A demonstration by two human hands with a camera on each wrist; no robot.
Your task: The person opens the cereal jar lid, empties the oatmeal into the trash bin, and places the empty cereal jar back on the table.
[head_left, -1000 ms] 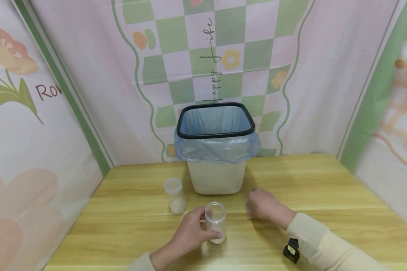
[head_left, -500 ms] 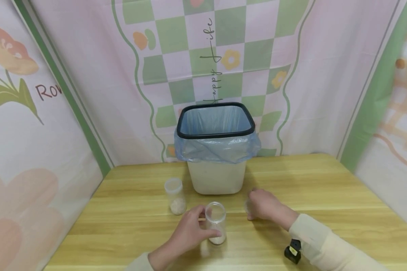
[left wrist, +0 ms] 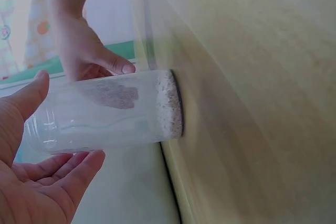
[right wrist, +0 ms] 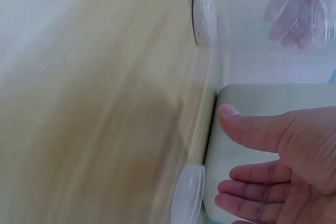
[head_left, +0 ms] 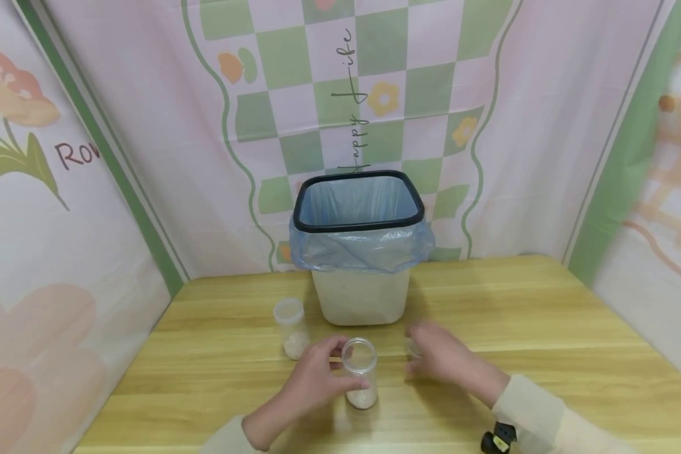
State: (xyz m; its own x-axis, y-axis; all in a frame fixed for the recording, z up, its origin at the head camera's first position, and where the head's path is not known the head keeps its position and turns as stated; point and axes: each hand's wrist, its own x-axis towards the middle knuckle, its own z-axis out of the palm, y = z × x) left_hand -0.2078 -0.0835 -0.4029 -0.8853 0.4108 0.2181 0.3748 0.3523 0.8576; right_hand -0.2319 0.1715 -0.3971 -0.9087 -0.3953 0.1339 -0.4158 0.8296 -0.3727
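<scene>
My left hand (head_left: 312, 381) curls round a clear, lidless jar (head_left: 360, 360) standing upright on the table. White grains (left wrist: 168, 103) cover its bottom in the left wrist view. The thumb lies along the jar's near side; the other fingers are at its far side. On the right, my right hand (head_left: 439, 356) is low over the tabletop beside a round translucent lid (right wrist: 188, 195). In the right wrist view its thumb and fingers are spread apart, with nothing between them, and the lid lies flat on the wood.
A second jar (head_left: 291, 325) with a white lid and pale grains stands at the left. Behind both jars is a cream bin (head_left: 365, 296) lined with a blue bag. A small black object (head_left: 498, 439) shows at the right sleeve. Patterned cloth hangs round the wooden table (head_left: 215, 353).
My right hand has let go of the lid, its fingers opening and drawing slightly back toward me. My left hand stays at the jar, and the head view has shifted a little.
</scene>
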